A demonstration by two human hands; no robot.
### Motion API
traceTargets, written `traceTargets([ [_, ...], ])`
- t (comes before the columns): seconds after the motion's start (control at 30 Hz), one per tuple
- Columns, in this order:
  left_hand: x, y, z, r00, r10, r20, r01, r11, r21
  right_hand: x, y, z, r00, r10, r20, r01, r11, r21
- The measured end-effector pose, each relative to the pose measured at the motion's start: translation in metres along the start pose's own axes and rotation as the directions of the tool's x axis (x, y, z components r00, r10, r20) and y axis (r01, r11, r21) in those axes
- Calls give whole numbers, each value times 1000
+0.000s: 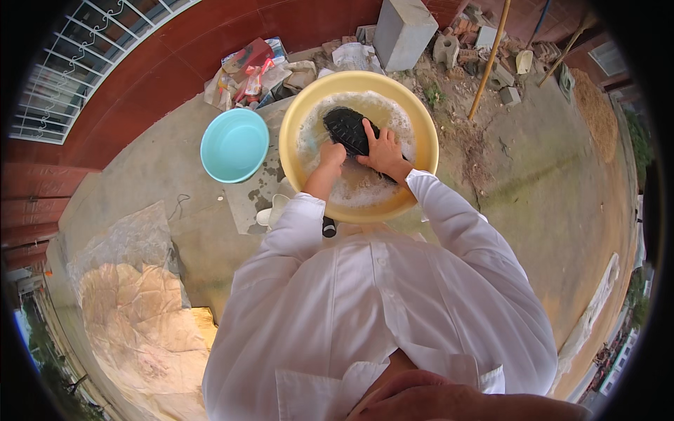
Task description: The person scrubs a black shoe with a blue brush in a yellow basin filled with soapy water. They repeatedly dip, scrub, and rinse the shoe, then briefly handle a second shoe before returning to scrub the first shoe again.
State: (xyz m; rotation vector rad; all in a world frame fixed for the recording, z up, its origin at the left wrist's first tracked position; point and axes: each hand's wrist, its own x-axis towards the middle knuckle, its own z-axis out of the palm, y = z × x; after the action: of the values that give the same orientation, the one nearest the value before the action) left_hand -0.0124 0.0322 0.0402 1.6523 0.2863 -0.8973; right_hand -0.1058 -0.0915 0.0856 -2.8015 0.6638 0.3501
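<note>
A yellow basin of foamy, cloudy water stands before me. In it lies a black shoe with its treaded sole facing up and part of it below the waterline. My right hand grips the shoe across its middle, thumb and fingers spread over the sole. Beside the shoe's left edge, my left hand is curled into a fist at the water. Whatever may be inside that fist is hidden, and I cannot tell if it touches the shoe.
A light-blue basin sits on the concrete left of the yellow one. Behind are a heap of bags and boxes, a grey block and broken bricks. A wooden pole leans at right; sheeting covers ground at lower left.
</note>
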Motion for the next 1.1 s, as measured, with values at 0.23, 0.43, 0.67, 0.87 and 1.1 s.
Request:
traceTargets([
  [0.23,25,-23,3,993,115,10,-115,993,2,11,-1,7,997,29,75,-22,995,-99],
  [0.43,21,-13,5,999,-46,14,47,976,-215,14,9,0,996,-50,70,50,999,-3],
  [0.67,4,9,-5,904,-48,424,260,850,-459,-16,25,-15,928,-206,-312,354,749,559],
  [0.87,-37,37,-6,824,-15,566,338,815,-470,-38,12,-48,803,-301,-514,494,819,291],
  [1.1,-25,23,-3,807,97,583,280,807,-521,-44,19,-44,811,-286,-510,468,841,272],
])
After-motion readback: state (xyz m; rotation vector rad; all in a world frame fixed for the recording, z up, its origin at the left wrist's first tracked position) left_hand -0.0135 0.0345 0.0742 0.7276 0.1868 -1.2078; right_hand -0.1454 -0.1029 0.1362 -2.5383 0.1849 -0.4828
